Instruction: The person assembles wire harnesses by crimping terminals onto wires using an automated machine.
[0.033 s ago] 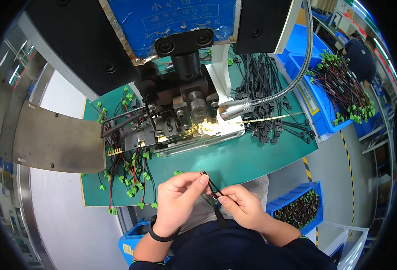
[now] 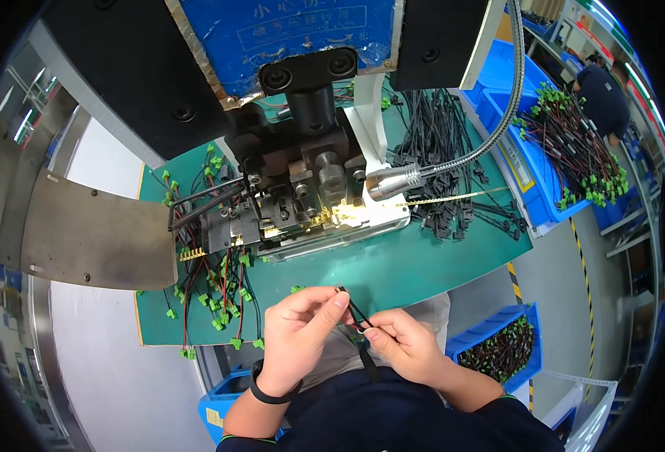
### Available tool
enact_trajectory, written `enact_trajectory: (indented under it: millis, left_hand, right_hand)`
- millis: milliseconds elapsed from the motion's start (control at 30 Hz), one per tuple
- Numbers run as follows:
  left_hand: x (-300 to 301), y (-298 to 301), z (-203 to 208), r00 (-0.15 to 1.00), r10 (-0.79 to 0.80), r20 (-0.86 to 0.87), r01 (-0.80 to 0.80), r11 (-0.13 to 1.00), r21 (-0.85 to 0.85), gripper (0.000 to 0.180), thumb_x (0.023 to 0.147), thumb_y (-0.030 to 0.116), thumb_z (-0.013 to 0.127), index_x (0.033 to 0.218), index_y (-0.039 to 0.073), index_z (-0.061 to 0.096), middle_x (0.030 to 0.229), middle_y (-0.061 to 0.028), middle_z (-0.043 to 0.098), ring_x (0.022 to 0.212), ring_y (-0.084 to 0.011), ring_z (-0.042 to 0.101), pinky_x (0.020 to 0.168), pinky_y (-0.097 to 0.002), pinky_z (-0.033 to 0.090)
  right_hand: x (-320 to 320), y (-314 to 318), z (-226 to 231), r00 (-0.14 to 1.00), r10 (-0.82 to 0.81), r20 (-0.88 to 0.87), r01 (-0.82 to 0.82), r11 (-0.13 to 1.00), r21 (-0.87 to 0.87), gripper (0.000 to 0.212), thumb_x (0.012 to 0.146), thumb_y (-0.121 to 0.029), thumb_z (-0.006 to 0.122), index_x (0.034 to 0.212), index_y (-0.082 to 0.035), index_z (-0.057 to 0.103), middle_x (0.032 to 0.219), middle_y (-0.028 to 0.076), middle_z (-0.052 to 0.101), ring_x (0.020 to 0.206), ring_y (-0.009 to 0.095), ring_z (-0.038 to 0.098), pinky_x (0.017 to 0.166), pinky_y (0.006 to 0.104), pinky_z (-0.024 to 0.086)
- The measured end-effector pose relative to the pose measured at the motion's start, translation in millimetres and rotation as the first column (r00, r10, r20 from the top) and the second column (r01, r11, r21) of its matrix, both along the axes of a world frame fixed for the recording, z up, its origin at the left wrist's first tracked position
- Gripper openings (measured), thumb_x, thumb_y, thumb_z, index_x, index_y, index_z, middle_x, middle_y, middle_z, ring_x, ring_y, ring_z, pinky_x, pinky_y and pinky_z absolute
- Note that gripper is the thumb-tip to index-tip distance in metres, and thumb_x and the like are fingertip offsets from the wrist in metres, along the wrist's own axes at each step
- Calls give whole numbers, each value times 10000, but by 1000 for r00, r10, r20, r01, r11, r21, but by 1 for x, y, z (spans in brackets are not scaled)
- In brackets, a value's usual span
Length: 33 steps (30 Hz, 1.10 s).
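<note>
Close in front of my body, short of the bench edge, both hands work on a thin black cable point(image 2: 359, 310) with some red wire in it. My left hand point(image 2: 302, 324), a black band round its wrist, pinches the wires near their upper ends between thumb and fingers. Slightly lower, my right hand point(image 2: 408, 348) pinches the cable where it bends into a small loop. The fingers hide part of the wires. Beyond my hands stands a crimping press point(image 2: 302, 173), its tooling lit, with a brass terminal strip point(image 2: 457, 198) running in from the right.
Cables with green connectors point(image 2: 223, 301) lie at the left of the green bench point(image 2: 423, 264); black cables point(image 2: 442, 151) are heaped at the right. A metal-necked lamp point(image 2: 396, 181) reaches toward the press. Blue bins point(image 2: 532, 369) of cables stand at the right. A person point(image 2: 603, 98) is farther back.
</note>
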<state>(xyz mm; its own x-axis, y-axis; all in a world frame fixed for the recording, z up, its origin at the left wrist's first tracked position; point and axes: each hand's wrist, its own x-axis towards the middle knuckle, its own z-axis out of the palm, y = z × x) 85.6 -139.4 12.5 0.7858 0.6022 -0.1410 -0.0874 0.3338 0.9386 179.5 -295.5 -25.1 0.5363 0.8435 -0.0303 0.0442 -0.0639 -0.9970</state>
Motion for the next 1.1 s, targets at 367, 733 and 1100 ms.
enact_trajectory:
  millis: [367,733,1100]
  left_hand:
    - [8,-5,9,994,79,-69,-29,840,542,80,836,33,697,892,-17,673,796,-48,608,685,-88,556,610,-215,457]
    - [33,12,19,992,119,-47,-108,976,188,59,875,34,652,867,-23,664,719,8,589,613,-37,527,546,-176,412]
    - [48,25,27,983,141,-121,-137,990,37,116,895,98,626,886,-13,657,562,43,485,439,-26,352,414,-203,261]
  right_hand:
    - [28,46,47,995,-47,87,34,988,152,157,937,-116,587,1010,19,553,863,81,636,719,103,609,634,253,506]
    - [18,49,18,950,-69,-304,141,964,225,154,945,-82,567,1059,20,548,869,36,627,779,62,567,696,208,464]
    - [40,78,37,937,36,-349,50,971,236,45,933,-33,544,912,2,563,767,65,641,553,31,470,484,183,373]
